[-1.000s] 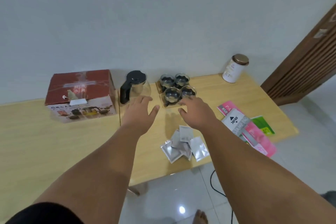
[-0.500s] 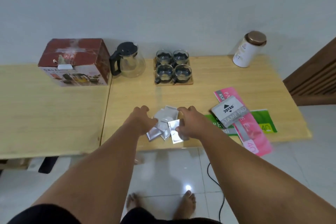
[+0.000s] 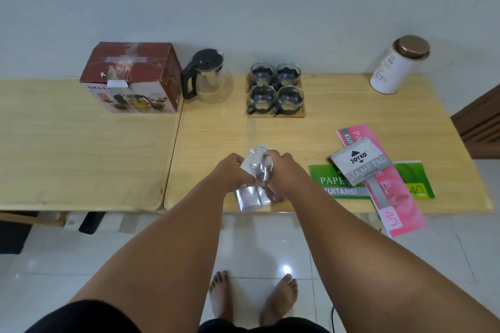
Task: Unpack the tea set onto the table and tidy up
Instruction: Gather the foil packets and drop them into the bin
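A plain, pale grey-white wall (image 3: 243, 3) fills the upper half of the view, unmarked and evenly lit. Against it stand two light wooden tables, the left table (image 3: 81, 157) pushed up edge to edge with the right table (image 3: 351, 121), a narrow seam between them. Below lies a glossy white tiled floor (image 3: 67, 265) with thin grout lines (a small bright glare of a lamp shows on one tile). At the right edge stands dark brown slatted woodwork (image 3: 481, 121), only partly in view.
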